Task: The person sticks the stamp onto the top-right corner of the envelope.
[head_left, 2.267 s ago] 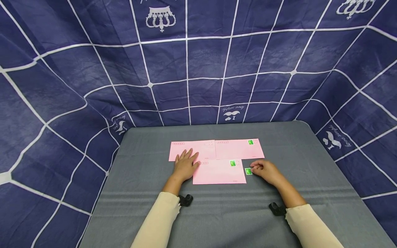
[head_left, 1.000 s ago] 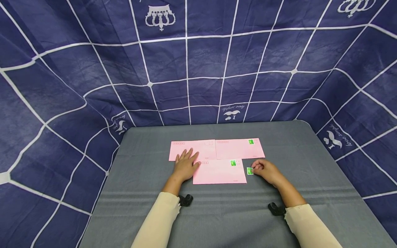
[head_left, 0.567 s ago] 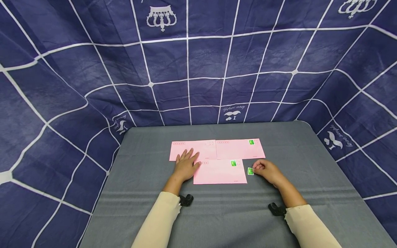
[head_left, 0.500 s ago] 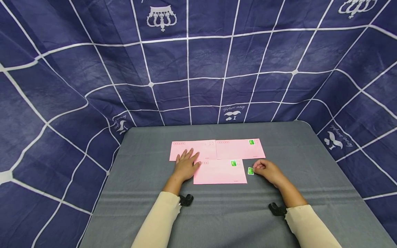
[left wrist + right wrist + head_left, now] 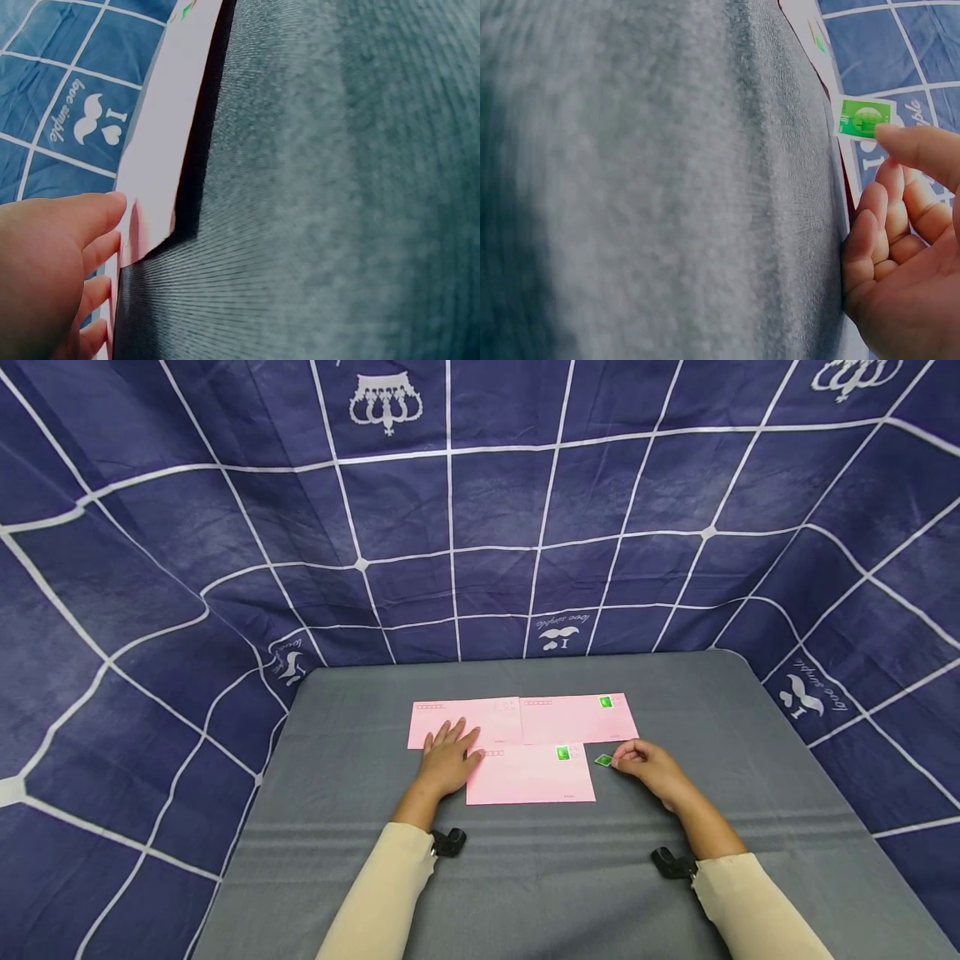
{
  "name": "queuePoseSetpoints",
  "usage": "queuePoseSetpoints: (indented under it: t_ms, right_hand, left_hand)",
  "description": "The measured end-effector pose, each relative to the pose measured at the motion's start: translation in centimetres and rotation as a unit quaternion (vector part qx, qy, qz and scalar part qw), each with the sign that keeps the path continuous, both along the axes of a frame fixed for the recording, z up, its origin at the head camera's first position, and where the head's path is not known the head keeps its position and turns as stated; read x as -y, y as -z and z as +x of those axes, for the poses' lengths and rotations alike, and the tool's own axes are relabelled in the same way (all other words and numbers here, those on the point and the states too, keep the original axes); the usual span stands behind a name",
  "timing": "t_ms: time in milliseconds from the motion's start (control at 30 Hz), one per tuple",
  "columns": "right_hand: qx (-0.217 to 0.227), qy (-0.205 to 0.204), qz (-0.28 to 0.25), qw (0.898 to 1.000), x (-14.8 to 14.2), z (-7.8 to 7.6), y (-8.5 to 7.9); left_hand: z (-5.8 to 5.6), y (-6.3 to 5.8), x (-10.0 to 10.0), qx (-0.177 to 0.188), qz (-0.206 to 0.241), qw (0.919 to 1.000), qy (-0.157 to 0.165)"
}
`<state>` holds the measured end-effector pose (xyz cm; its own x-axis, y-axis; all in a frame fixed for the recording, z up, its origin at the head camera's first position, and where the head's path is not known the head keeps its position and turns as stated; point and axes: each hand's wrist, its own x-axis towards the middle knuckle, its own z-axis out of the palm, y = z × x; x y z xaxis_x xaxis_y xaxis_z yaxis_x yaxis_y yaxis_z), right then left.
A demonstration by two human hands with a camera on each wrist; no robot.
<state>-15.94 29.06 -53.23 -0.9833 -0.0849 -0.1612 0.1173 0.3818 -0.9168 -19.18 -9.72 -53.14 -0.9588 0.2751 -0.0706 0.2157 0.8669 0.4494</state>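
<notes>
Between thumb and fingers my right hand [image 5: 654, 770] pinches a small green stamp [image 5: 866, 118] with a white border, right of the front envelope. My left hand [image 5: 447, 762] lies with fingers spread on the back left pink envelope [image 5: 495, 720], its thumb on the left edge of the front pink envelope [image 5: 531, 781]. Another pink envelope [image 5: 577, 725] lies at the back right, against the left one. Green stamps sit near the upper right corners of the front and back right envelopes. The back left envelope shows only printed boxes there.
A grey cloth covers the table [image 5: 525, 877], with creases running across its front part. A dark blue curtain [image 5: 495, 510] with white grid lines stands around the back and both sides. Each wrist carries a small black camera mount [image 5: 448, 842].
The pinched stamp has tilted from facing up to nearly edge-on, and the right hand has turned and shifted slightly away from the person. The left hand and envelopes have stayed put.
</notes>
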Motion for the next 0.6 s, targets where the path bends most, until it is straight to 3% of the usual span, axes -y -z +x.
queuePoseSetpoints:
  t_ms: [600]
  right_hand:
    - [-0.028, 0.028, -0.072, 0.997, 0.9, -0.2, -1.1]
  left_hand:
    - [-0.3, 0.5, 0.2, -0.002, 0.002, 1.0000, 0.002]
